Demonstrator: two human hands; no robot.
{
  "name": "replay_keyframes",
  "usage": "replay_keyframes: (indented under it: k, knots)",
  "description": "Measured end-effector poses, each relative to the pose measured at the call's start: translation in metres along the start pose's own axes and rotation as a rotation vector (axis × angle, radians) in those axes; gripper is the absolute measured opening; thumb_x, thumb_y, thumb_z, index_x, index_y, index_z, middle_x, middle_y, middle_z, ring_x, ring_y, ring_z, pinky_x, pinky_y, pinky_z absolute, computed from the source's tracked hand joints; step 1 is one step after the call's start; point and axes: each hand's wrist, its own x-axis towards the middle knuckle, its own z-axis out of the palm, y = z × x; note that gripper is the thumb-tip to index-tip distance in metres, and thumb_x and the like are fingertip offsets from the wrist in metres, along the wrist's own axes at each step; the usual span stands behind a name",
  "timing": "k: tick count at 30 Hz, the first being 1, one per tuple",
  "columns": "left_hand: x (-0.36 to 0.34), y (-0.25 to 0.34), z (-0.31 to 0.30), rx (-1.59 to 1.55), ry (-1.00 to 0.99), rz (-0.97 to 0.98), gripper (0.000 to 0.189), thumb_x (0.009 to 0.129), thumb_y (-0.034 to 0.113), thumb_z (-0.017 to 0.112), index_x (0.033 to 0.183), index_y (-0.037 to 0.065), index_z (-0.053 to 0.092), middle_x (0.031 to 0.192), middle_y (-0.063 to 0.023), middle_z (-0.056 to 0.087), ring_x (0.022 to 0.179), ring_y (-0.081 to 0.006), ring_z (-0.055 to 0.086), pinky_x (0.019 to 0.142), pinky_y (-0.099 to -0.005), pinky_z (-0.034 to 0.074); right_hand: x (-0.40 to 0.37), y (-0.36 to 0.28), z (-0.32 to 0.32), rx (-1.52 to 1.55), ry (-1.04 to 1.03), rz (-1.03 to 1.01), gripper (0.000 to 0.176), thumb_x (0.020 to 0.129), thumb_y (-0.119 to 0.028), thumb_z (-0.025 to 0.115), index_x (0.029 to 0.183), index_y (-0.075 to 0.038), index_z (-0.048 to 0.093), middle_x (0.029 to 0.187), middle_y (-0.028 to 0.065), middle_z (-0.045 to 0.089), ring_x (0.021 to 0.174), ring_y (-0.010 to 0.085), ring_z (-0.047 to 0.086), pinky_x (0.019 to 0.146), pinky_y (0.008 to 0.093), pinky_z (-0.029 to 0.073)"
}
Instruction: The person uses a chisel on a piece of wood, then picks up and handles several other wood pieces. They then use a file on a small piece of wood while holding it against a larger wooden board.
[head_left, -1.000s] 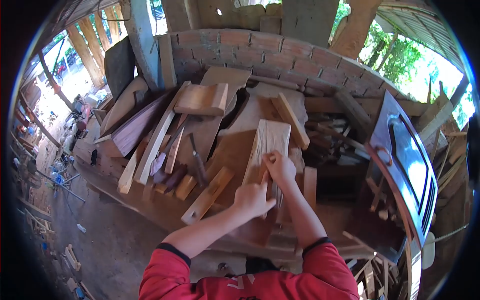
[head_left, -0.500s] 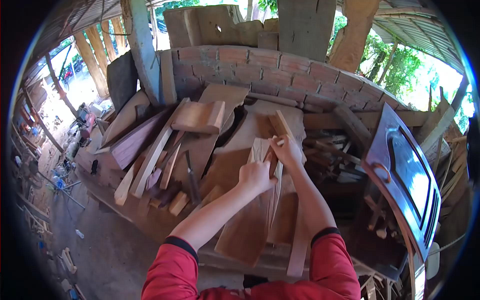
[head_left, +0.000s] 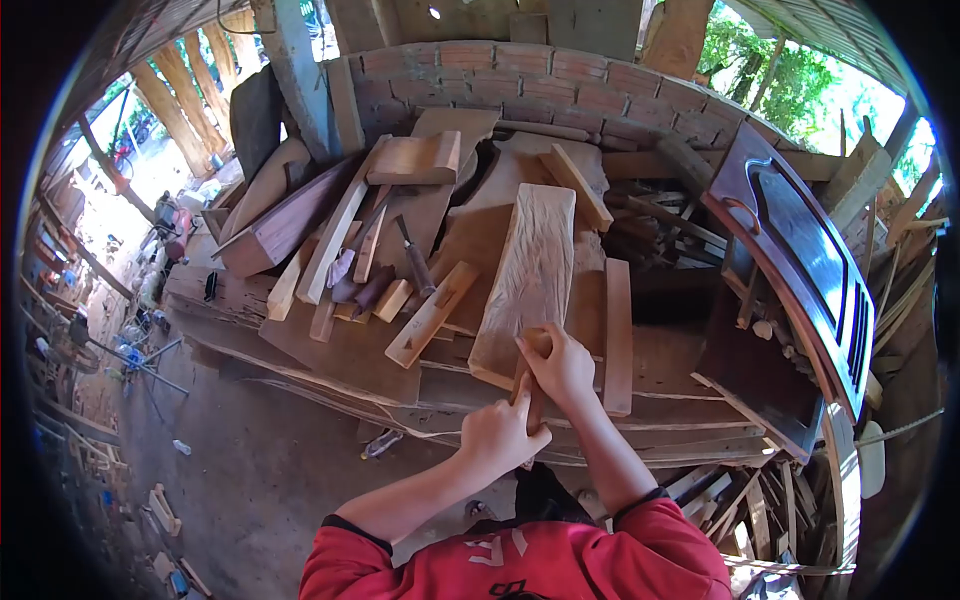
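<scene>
Both hands have moved nearer the bench's [head_left: 330, 368] front edge; left hand [head_left: 495, 437] and right hand [head_left: 560, 368] clamp the wooden block [head_left: 533, 402] at the board's [head_left: 530, 270] near end.

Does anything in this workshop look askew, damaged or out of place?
Only the glossy dark panelled door at the right looks odd: tilted and polished, beside rough timber. The wood scraps below it seem ordinary clutter, and no spill or clear damage shows.
</scene>
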Motion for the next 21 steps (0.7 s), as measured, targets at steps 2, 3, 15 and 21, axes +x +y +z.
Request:
replay_keyframes:
  k: [2, 3, 15, 21]
  knots:
    - [0.024, 0.000, -0.003, -0.004, -0.104, -0.014, 0.073, 0.071, 0.040, 0.060, 0.131, 0.004, 0.040, 0.066, -0.0135, 0.060, 0.054, -0.0290, 0.061, 0.049, -0.0395, 0.050, 0.022, 0.010, 0.002, -0.014, 0.027, 0.016, 0.044, 0.075, -0.048, 0.063, 0.101, -0.012, 0.060, 0.081, 0.0156, 0.065, 0.078, 0.0338, 0.063, 0.067, 0.0415, 0.049]
    - [0.042, -0.003, 0.001, 0.002, -0.093, 0.003, 0.073, 0.071, 0.039, 0.059, 0.131, 0.003, 0.039, 0.067, -0.0143, 0.060, 0.055, -0.0302, 0.061, 0.051, -0.0395, 0.050, 0.038, 0.015, 0.003, -0.024, 0.053, 0.027, 0.043, 0.075, -0.048, 0.063, 0.100, -0.013, 0.061, 0.080, 0.0155, 0.065, 0.079, 0.0341, 0.063, 0.068, 0.0415, 0.049]
    - [0.458, -0.024, 0.033, 0.087, 0.013, 0.038, 0.033, 0.067, 0.030, 0.066, 0.087, 0.003, 0.064, 0.087, -0.0168, 0.065, 0.082, -0.0300, 0.064, 0.071, -0.0402, 0.052, 0.480, 0.141, 0.028, 0.127, -0.246, 0.187, 0.051, 0.077, -0.046, 0.052, 0.111, -0.009, 0.056, 0.099, 0.0233, 0.061, 0.094, 0.0383, 0.059, 0.079, 0.0428, 0.047]
    - [0.371, -0.004, -0.010, 0.038, 0.046, 0.027, 0.041, 0.067, 0.036, 0.064, 0.092, 0.003, 0.063, 0.076, -0.0154, 0.065, 0.073, -0.0299, 0.065, 0.063, -0.0394, 0.053, 0.383, 0.103, -0.004, 0.125, 0.089, 0.003, 0.050, 0.077, -0.049, 0.058, 0.107, -0.010, 0.057, 0.097, 0.0236, 0.061, 0.094, 0.0389, 0.058, 0.080, 0.0427, 0.046]
